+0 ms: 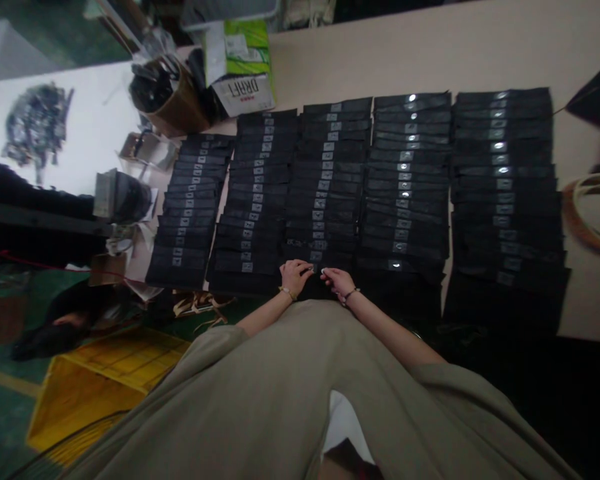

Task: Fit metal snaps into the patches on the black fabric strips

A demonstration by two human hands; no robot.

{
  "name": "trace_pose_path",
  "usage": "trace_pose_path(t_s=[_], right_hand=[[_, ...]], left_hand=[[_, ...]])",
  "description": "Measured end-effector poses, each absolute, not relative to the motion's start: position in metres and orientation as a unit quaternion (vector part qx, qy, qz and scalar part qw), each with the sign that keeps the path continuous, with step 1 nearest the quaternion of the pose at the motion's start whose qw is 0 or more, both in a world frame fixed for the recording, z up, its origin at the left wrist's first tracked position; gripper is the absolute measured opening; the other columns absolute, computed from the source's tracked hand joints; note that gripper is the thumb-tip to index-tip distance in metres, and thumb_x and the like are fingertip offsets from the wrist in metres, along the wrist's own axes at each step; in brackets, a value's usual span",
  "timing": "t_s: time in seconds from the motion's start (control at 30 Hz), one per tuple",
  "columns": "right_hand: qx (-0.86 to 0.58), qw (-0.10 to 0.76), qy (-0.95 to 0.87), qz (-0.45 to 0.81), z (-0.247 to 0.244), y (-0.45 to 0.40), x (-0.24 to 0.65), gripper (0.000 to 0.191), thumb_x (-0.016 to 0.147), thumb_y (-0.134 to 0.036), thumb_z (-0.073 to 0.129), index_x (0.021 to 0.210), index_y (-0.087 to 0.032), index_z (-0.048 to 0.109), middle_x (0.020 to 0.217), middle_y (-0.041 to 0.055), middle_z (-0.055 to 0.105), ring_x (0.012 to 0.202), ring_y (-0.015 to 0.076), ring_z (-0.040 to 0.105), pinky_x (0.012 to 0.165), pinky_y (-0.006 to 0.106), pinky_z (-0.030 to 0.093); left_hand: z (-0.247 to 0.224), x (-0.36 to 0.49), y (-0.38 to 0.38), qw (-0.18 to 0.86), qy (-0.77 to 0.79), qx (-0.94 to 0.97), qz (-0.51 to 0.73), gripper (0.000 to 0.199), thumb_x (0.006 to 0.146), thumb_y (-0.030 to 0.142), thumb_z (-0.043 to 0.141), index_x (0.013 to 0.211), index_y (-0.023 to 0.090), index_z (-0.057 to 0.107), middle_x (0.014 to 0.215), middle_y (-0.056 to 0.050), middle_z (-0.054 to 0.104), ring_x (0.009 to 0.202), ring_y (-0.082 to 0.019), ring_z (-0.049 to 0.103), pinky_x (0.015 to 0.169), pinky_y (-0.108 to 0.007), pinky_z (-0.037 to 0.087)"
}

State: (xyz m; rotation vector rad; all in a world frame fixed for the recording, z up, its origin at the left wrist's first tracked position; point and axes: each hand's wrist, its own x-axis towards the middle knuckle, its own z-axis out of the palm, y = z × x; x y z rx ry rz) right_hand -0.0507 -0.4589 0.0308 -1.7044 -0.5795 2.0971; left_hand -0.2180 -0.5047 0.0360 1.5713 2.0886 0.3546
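Observation:
Overlapping black fabric pieces (405, 187) lie in several long columns across the beige table (380, 53), each piece carrying a small grey or silver label. My left hand (295, 277), with a gold bracelet at the wrist, rests on the near end of a middle column. My right hand (337, 283), wearing a dark beaded bracelet, lies close beside it. Their fingertips nearly meet at a small silver label (313, 269) on a black piece. Whether the fingers pinch anything is hidden at this size.
A brown cylindrical holder (167, 93) and a white "DRAFT" box (243, 95) stand at the far table edge. Bags and metal holders (147, 150) lie left of the columns. A coil of tan cord (593, 213) sits at the right. A yellow crate (105, 380) stands on the floor at lower left.

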Motion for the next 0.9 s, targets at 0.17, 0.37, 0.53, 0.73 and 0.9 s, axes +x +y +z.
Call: trace_pose_path(t_s=[0.17, 0.37, 0.53, 0.73, 0.9], right_hand=[[-0.581, 0.17, -0.237, 0.76, 0.027, -0.46, -0.042, 0.011, 0.08, -0.024, 0.071, 0.081, -0.014, 0.068, 0.07, 0.0031, 0.07, 0.046, 0.0054, 0.054, 0.033, 0.012, 0.021], [-0.562, 0.161, -0.252, 0.772, 0.027, -0.463, -0.037, 0.016, 0.08, -0.03, 0.07, 0.086, -0.015, 0.067, 0.075, 0.0038, 0.072, 0.051, 0.0068, 0.058, 0.034, 0.012, 0.021], [-0.562, 0.146, -0.259, 0.772, 0.025, -0.461, -0.036, 0.014, 0.082, -0.028, 0.067, 0.084, -0.015, 0.066, 0.075, 0.0043, 0.071, 0.051, 0.0068, 0.057, 0.034, 0.012, 0.022], [-0.573, 0.139, -0.266, 0.763, 0.022, -0.46, -0.039, 0.017, 0.08, -0.032, 0.068, 0.082, -0.016, 0.065, 0.069, 0.0016, 0.068, 0.047, 0.006, 0.053, 0.035, 0.014, 0.021], [-0.578, 0.135, -0.272, 0.758, 0.025, -0.462, -0.046, 0.023, 0.074, -0.037, 0.073, 0.074, -0.016, 0.064, 0.054, -0.0039, 0.057, 0.039, 0.0046, 0.041, 0.034, 0.016, 0.022]], left_hand=[[0.025, -0.225, -0.505, 0.251, 0.758, 0.591, 0.116, 0.023, 0.092, 0.041, 0.064, 0.111, 0.034, 0.074, 0.113, -0.001, 0.071, 0.109, -0.019, 0.055, 0.098, -0.039, 0.035], [0.021, -0.23, -0.503, 0.241, 0.728, 0.633, 0.101, 0.024, 0.093, 0.036, 0.063, 0.116, 0.038, 0.072, 0.112, -0.001, 0.069, 0.107, -0.02, 0.055, 0.095, -0.039, 0.034], [0.017, -0.231, -0.501, 0.234, 0.728, 0.635, 0.111, 0.027, 0.092, 0.037, 0.065, 0.118, 0.033, 0.071, 0.108, -0.003, 0.071, 0.104, -0.021, 0.057, 0.094, -0.041, 0.034], [0.022, -0.233, -0.503, 0.216, 0.714, 0.652, 0.136, 0.02, 0.093, 0.036, 0.062, 0.109, 0.03, 0.074, 0.107, -0.004, 0.073, 0.102, -0.021, 0.06, 0.092, -0.042, 0.036], [0.032, -0.234, -0.498, 0.253, 0.599, 0.745, 0.148, 0.03, 0.093, 0.042, 0.062, 0.117, 0.027, 0.071, 0.107, -0.005, 0.074, 0.101, -0.021, 0.062, 0.089, -0.038, 0.04]])
